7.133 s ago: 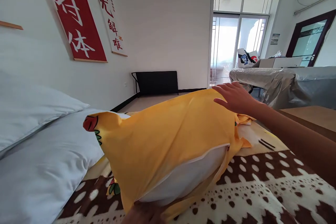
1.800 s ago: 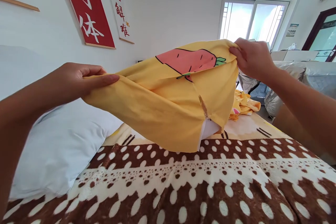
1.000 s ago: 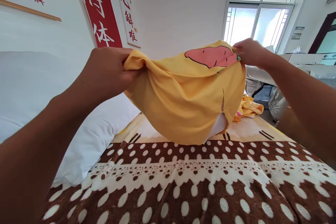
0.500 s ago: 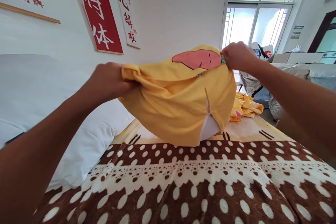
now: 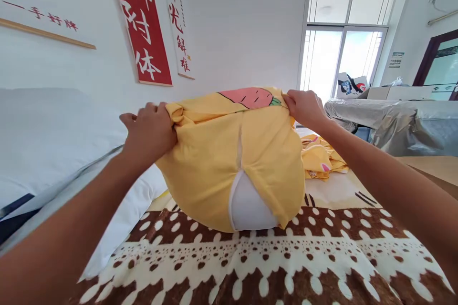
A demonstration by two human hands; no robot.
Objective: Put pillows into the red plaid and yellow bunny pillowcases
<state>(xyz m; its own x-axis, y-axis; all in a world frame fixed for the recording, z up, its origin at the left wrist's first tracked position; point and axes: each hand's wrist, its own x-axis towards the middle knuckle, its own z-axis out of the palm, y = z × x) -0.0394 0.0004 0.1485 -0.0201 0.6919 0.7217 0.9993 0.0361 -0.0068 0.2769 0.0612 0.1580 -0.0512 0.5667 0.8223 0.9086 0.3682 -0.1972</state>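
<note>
A yellow pillowcase (image 5: 203, 162) with a pink carrot print along its top hangs in front of me above the bed. My left hand (image 5: 148, 131) is closed on its bunched upper left corner. At the upper right corner, by the carrot's green top, my right hand (image 5: 306, 109) is closed on the cloth. A slit runs down the side facing me and spreads wider toward the bottom. White, rounded filling that looks like a pillow (image 5: 252, 205) shows through it; the rest of it is hidden inside the cloth.
A brown and cream spotted blanket (image 5: 200, 252) covers the bed. White pillows (image 5: 139, 200) lie at the left by the wall. Crumpled yellow cloth (image 5: 322, 159) sits behind on the right, with a plastic-wrapped mattress (image 5: 404, 119) beyond it.
Both hands have come down a little at the right and the pillowcase hangs lower and fuller. Its slit has shifted left and gapes wider, showing more white. The view has tilted up.
</note>
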